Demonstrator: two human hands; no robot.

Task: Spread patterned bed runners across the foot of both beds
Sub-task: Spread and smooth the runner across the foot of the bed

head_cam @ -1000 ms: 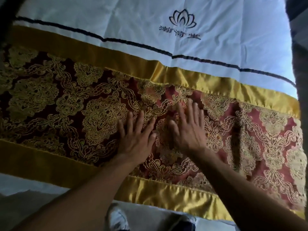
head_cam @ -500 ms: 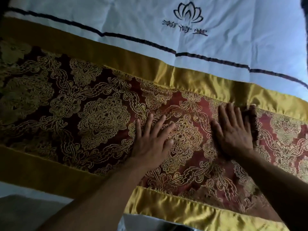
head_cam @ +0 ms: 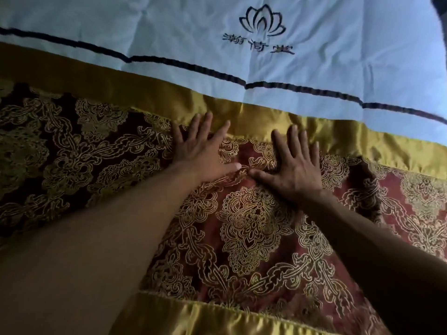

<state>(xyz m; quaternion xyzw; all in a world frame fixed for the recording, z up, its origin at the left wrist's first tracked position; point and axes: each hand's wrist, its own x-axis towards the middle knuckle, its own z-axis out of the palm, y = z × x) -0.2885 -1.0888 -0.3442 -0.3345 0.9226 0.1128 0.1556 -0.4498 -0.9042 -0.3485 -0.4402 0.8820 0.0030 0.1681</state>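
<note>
My left hand [head_cam: 203,153] and right hand [head_cam: 294,170] lie flat and wide, fingers splayed, on the red-and-gold brocade bed runner [head_cam: 254,228], which is cut off at both sides. The white duvet [head_cam: 145,27] bears a dark embroidered lotus logo [head_cam: 262,20]; I cannot read the characters beneath.

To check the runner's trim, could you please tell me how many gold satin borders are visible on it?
2. The far gold satin border runs beside the white bed cover; the near gold satin border lies along the bottom edge, partly hidden by the left forearm.

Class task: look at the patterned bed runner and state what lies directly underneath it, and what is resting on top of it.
On top of the bed runner rest the left hand and the right hand, both pressed flat. Beneath it lies the white duvet, visible beyond the runner's far gold border; whatever lies under the runner itself is covered.
</note>
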